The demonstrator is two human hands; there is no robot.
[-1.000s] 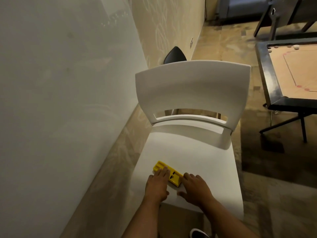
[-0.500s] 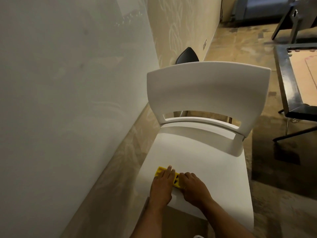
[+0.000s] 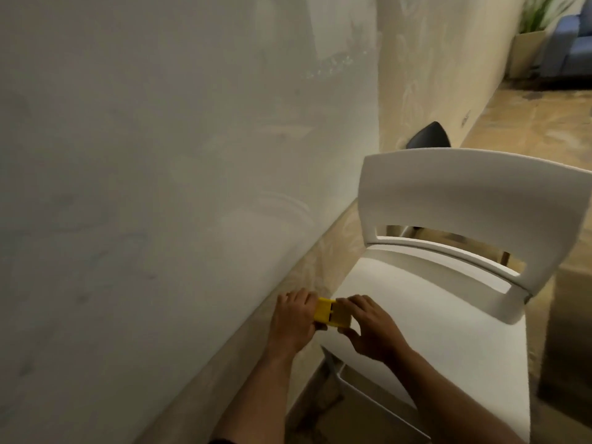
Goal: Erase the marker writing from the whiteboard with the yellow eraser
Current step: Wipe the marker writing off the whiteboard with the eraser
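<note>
The yellow eraser is held between both hands just above the front left corner of the white chair seat. My left hand grips its left end and my right hand pinches its right end, so only its middle shows. The large whiteboard fills the left of the view, close beside my left hand. Its surface looks smeared and grey, with faint marks near the upper right; no clear writing can be made out.
The white chair backrest stands to the right. A black chair top shows behind it by the patterned wall. A blue sofa and a potted plant are far right. Brown floor lies below.
Both hands have closed on the eraser and lifted it off the seat, toward the whiteboard side. The view has swung left, so the carrom table is out of view.
</note>
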